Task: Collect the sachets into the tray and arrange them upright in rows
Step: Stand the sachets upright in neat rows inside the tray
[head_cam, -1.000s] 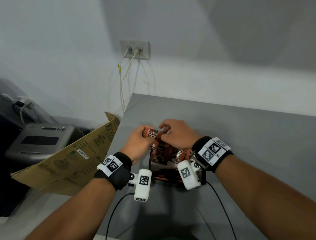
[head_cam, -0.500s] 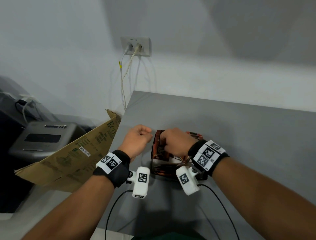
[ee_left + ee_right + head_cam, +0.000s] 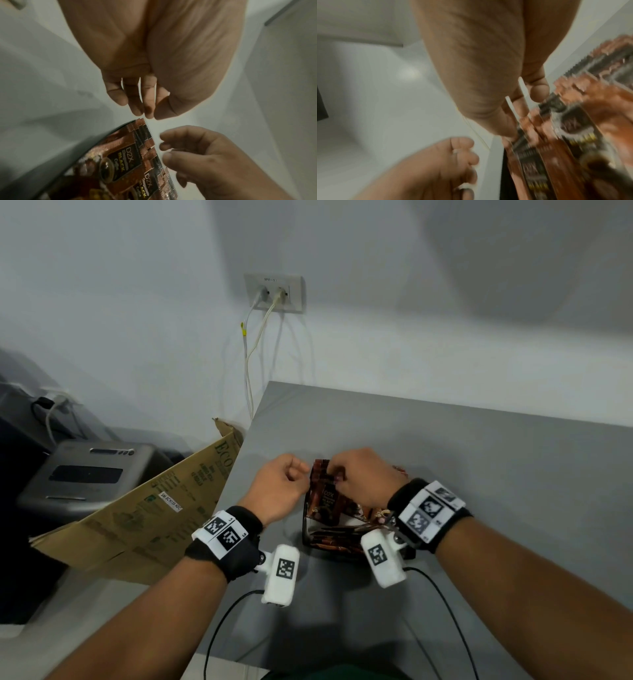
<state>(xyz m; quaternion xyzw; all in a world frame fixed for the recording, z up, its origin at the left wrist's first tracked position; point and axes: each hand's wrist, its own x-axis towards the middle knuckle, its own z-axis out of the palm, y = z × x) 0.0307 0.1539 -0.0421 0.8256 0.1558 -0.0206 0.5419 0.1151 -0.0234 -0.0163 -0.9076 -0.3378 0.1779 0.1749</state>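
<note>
Right grip: the right hand is over the far end of the tray, fingers curled down onto the top edges of the standing sachets; in the right wrist view the fingertips press on those serrated edges, but the blur there makes it unclear whether they pinch one or only touch.
Left grip: the left hand is a loose fist holding nothing, just beside the tray's left wall; in the left wrist view its fingers hang curled just above the corner of the sachets, not touching them.
Tray: a dark tray sits on the grey tabletop, between the two wrists.
Tray contents: brown and black coffee sachets, printed "D2X" and "BLACK", stand on end in a close row along the left side, their faces overlapping; more sachets lie lower in the near part of the tray, their order hard to read.
Tabletop edge: the tray is near the left edge of the tabletop.
Beside the tabletop: a flattened cardboard box leans off the left edge, with a grey printer behind it.
Wall: a socket with two white cables plugged in.
</note>
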